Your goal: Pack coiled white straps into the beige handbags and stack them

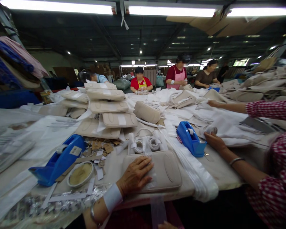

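One long work table [214,173] fills the frame from lower left to upper right, strewn with white fabric and beige pieces. A stack of beige padded purses [105,101] stands left of centre, higher in the frame. Low in the middle lies a single beige padded pouch [162,170], flat on the table just above the near edge. The left hand [135,175] rests palm down on the pouch's left part, fingers spread wide and flat, gripping nothing; a white band wraps the wrist. Of the right hand [166,225] only a sliver shows at the bottom edge, beside a strip of clear tape [157,210], and I cannot tell whether it is wide or closed.

At lower left sits a large blue tape dispenser [59,160], with a round lidded tin [81,174] touching its right side. A smaller blue dispenser [190,138] stands right of centre, near a co-worker's hand [214,141] in a red checked sleeve [271,178]. Just above the pouch lie white rolled straps [145,143] and brown paper tags [102,147].
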Available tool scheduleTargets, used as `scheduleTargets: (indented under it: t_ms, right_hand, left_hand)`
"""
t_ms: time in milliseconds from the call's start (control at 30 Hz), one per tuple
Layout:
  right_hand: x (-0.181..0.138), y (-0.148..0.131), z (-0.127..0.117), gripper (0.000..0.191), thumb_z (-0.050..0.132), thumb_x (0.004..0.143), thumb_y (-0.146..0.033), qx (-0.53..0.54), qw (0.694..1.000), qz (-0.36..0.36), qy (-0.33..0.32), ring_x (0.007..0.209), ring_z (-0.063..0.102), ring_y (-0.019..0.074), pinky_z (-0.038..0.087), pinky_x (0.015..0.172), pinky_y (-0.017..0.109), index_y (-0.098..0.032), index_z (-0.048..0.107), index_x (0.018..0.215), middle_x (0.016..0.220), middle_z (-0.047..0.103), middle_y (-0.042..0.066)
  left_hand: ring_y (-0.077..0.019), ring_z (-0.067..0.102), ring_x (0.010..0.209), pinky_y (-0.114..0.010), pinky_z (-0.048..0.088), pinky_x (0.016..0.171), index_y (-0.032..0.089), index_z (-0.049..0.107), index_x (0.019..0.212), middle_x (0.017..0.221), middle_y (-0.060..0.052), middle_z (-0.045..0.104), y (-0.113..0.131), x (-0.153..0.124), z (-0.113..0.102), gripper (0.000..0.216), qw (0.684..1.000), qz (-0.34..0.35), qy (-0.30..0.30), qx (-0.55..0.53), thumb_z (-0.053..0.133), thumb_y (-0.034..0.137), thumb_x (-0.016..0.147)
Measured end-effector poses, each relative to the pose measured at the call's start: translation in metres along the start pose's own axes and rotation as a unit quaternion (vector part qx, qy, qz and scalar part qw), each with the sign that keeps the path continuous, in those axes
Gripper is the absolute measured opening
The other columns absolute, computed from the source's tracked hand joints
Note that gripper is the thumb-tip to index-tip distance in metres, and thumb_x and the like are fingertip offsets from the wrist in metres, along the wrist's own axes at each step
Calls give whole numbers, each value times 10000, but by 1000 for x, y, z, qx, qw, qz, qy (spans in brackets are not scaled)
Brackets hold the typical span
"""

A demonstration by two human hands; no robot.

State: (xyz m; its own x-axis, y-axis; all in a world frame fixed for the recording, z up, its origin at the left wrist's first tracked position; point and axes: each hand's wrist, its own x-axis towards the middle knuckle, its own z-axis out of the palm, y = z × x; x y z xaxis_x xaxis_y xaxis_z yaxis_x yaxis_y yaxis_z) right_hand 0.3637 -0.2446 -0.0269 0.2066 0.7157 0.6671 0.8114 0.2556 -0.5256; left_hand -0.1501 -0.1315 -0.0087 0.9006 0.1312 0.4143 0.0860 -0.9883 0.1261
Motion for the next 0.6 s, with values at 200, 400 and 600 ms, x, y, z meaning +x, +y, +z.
scheduleTargets:
  t_ms: [200, 400, 600]
  right_hand:
    - [5, -19, 4, 551, 171, 1019, -309, 3, 1000, 1, -2, 1175, 586, 179, 544, 952, 391, -406, 712, 974, 882, 718, -54]
    - [20, -113, 13, 645, 87, 1018, -394, 9, 999, -47, -18, 1040, 668, 186, 596, 843, 372, -396, 723, 913, 762, 681, -8]
    - [-40, -322, 107, 320, 402, 981, -326, 33, 989, -123, -76, 829, 672, 202, 591, 640, 324, -352, 716, 925, 855, 691, 19]
  left_hand:
    - [-288, 438, 1340, -490, 418, 1119, 178, 488, 1394, 1433, -128, 505, -1, 1, 0, 561, 1000, -13, -11, -8, 554, 462, 914]
    - [-282, 442, 1335, -484, 405, 1126, 182, 511, 1371, 1424, -121, 516, 0, 3, 0, 568, 1000, -22, -6, -20, 600, 463, 885]
    - [-270, 444, 1326, -531, 273, 1200, 198, 517, 1354, 1406, -111, 527, -2, 2, 5, 545, 1000, -11, 12, -19, 577, 483, 893]
